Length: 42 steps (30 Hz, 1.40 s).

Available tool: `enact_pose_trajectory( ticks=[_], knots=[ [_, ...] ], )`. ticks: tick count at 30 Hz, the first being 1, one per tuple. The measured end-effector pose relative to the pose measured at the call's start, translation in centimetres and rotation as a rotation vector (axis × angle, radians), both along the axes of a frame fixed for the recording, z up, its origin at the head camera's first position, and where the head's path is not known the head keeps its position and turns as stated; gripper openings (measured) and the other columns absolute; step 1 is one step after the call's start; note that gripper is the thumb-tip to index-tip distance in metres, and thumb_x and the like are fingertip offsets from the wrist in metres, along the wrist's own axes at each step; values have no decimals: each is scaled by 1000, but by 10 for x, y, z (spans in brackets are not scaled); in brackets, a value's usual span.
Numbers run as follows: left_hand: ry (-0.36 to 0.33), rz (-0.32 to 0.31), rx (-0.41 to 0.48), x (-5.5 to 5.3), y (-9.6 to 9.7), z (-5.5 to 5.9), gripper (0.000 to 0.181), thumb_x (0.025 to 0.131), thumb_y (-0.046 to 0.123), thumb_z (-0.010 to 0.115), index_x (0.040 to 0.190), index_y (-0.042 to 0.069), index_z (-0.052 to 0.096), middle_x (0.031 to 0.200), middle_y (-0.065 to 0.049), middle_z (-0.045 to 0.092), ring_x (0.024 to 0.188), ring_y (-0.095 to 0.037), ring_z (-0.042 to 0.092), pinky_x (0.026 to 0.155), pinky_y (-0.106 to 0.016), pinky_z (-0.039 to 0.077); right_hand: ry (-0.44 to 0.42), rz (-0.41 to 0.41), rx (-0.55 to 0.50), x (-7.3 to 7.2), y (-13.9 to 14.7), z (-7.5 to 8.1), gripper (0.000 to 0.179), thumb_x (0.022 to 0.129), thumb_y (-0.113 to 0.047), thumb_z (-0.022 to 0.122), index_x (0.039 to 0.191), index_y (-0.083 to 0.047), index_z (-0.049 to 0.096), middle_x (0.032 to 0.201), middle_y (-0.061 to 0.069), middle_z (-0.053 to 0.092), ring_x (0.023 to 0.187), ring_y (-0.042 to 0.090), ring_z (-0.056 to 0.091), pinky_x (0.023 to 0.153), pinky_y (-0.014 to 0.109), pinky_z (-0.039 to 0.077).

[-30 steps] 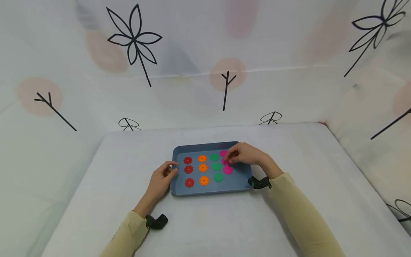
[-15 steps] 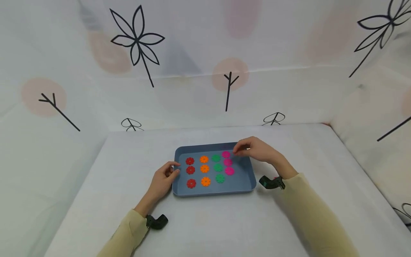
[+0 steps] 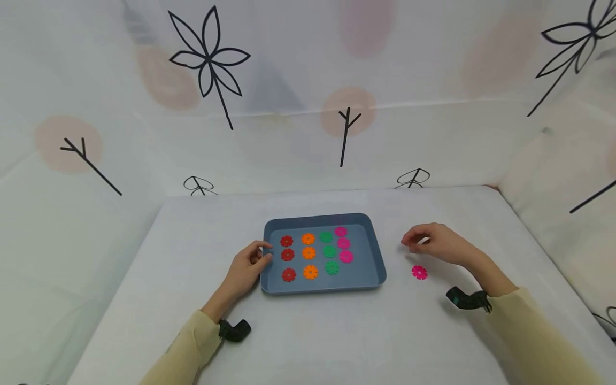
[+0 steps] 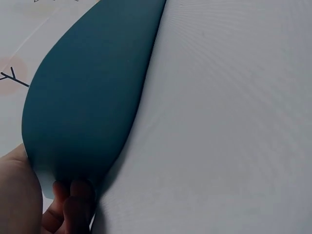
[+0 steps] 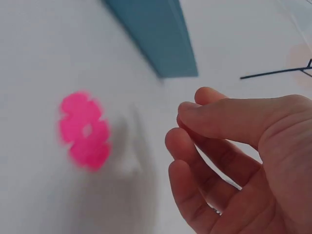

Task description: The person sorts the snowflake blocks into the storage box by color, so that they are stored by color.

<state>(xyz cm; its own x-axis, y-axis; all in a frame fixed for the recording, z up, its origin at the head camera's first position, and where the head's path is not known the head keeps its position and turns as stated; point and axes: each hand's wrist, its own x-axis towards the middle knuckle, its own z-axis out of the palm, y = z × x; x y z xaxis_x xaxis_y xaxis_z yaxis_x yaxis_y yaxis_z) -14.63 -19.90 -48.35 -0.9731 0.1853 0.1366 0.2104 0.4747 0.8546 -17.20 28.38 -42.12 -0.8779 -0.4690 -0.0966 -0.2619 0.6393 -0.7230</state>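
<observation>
A shallow blue-grey tray (image 3: 372, 256) lies on the table, its left rim held by my left hand (image 3: 245, 270). In the left wrist view, that hand's fingers (image 4: 80, 192) press against the tray's outer wall. Flower-shaped notched plastic discs lie in the tray in columns: red (image 3: 287, 255), orange (image 3: 309, 253), green (image 3: 329, 251) and pink (image 3: 344, 243), three of each. To the tray's right hovers my right hand (image 3: 440, 243), loosely curled, with nothing visible between thumb and fingers. A single pink notched disc (image 3: 420, 272) lies on the table just below that hand.
A white cloth covers the table (image 3: 317, 337). Behind it and at both sides hang pale curtains (image 3: 279, 144) printed with black line plants. A small dark camera (image 3: 467, 299) sits on the right wrist, another (image 3: 235, 330) on the left.
My right hand has moved right, from the pink discs in the tray out over the table. The loose pink disc there has come into view. The left hand stays at the tray's rim.
</observation>
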Motion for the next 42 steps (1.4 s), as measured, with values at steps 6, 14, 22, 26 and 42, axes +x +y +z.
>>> enact_pose_trajectory(
  ticks=[6, 14, 22, 26, 42],
  knots=[
    [-12, -29, -3, -3, -1, 3, 22, 97, 18, 66, 119, 14, 66, 81, -4, 49, 61, -14, 43, 57, -26, 35, -25, -6, 41, 17, 22, -14, 22, 87, -9, 76, 108, -8, 70, 105, 3, 67, 96, 22, 60, 80, 26, 51],
    [-41, -100, 11, -6, -5, 5, 29, 97, 19, 66, 125, 10, 64, 81, -5, 50, 59, -13, 41, 56, -25, 34, -104, 15, 12, 26, 33, -21, 30, 79, -15, 82, 107, -13, 70, 106, 4, 59, 100, 25, 52, 80, 26, 50],
    [-54, -85, 9, -3, -6, 1, 28, 97, 20, 67, 124, 12, 64, 81, -3, 49, 59, -13, 41, 55, -24, 35, -91, 15, 17, 28, 30, -24, 28, 77, -11, 83, 103, -14, 71, 102, 4, 58, 96, 25, 51, 76, 26, 49],
    [-27, -72, 2, -4, -6, -1, 26, 97, 21, 67, 123, 14, 65, 83, -3, 50, 60, -14, 42, 55, -24, 35, -88, -10, 36, 27, 27, -23, 29, 76, -11, 84, 102, -14, 71, 102, 4, 57, 97, 26, 51, 75, 27, 50],
    [-25, -57, 18, -4, -5, -2, 23, 97, 21, 67, 120, 17, 66, 82, -5, 50, 60, -15, 43, 57, -25, 35, -143, -11, -68, 27, 32, -31, 12, 89, -6, 70, 98, -9, 63, 94, 8, 57, 89, 22, 53, 74, 26, 46]
  ],
)
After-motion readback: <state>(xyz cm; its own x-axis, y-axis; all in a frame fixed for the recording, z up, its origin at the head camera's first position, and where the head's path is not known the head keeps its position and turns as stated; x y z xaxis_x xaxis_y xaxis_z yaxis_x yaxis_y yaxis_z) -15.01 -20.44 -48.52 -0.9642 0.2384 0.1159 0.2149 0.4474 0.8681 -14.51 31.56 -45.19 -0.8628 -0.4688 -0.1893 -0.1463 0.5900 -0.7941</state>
